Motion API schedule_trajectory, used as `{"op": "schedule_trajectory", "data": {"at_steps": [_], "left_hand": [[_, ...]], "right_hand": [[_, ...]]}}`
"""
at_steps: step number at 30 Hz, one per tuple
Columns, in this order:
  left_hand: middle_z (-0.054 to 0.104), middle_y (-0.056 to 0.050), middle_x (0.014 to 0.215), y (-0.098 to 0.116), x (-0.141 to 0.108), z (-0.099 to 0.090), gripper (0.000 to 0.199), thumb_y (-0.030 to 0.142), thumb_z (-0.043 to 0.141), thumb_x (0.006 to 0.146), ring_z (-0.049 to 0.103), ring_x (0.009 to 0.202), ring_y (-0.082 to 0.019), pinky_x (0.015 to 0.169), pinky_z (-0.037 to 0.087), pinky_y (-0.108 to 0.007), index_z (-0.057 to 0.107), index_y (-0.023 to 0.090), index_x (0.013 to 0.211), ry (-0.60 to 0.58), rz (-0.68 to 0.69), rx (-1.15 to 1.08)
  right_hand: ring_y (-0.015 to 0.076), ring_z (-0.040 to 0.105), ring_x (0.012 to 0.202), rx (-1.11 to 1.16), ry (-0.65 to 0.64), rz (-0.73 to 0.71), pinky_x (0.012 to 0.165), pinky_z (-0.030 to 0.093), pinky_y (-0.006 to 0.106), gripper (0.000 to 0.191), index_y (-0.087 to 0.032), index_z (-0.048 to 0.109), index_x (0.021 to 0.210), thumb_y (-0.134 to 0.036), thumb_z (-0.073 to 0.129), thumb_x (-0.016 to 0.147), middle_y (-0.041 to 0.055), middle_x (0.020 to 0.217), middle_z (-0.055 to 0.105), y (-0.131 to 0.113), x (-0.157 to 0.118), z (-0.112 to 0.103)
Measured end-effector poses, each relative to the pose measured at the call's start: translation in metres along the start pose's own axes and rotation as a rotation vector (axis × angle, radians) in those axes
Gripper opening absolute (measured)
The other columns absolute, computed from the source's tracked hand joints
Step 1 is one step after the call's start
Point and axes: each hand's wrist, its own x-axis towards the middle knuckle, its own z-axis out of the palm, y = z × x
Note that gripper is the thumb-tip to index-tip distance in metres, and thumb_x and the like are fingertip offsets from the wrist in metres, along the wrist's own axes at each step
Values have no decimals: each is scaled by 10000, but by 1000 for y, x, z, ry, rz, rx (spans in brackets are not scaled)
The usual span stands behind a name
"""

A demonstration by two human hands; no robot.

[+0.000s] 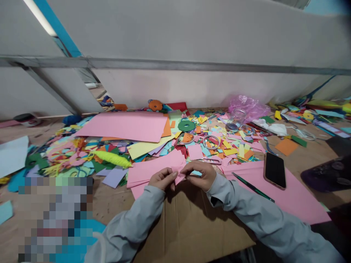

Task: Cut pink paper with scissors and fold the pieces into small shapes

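Observation:
A small folded piece of pink paper (179,176) is pinched between my two hands, above the near edge of the paper pile. My left hand (163,178) is closed on its left side, thumb on top. From the right, my right hand (200,174) grips the same piece with bent fingers, which partly hide it. Beneath and behind lie larger pink sheets (148,168). Just past my right hand is a pink-handled cutting tool (211,160), partly covered. A brown cardboard sheet (192,226) lies under my forearms.
Right of my hands, a phone (275,171) and a green-black pen-shaped tool (253,187) rest on pink paper. Coloured scraps (230,140), tape rolls (211,142) and a yellow yarn bundle (113,159) cover the table's middle. A dark rounded object (326,173) stands far right.

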Motion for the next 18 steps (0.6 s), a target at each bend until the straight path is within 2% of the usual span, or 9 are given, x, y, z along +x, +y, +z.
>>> {"op": "schedule_trajectory", "data": {"at_steps": [4,10,13,18], "left_hand": [[555,26,366,0,-2,3,358,421,755,592,446,313,-55,361,304,-151,528,146,564,-55,8,-16],[604,7,599,-2,-7,7,331,478,671,670,478,414,-65,360,381,-177,636,149,688,-68,128,158],[567,15,577,-4,-9,6,350,504,630,706,474,432,-75,368,391,-177,647,156,735,-68,197,238],[528,24,490,-7,-10,5,381,536,513,790,474,424,-100,421,402,-205,613,171,750,-105,201,292]], "right_hand": [[158,608,692,2,58,29,663,494,282,151,-166,668,825,-308,630,787,71,762,665,2,0,2],[130,595,592,242,135,283,580,488,256,251,-153,616,756,-401,656,755,24,660,651,6,-2,7],[133,602,596,287,184,328,581,486,256,265,-153,598,760,-403,679,734,21,660,653,11,-4,11],[130,600,584,323,204,329,571,482,253,243,-161,573,782,-379,673,742,12,651,632,12,-5,14]]}}
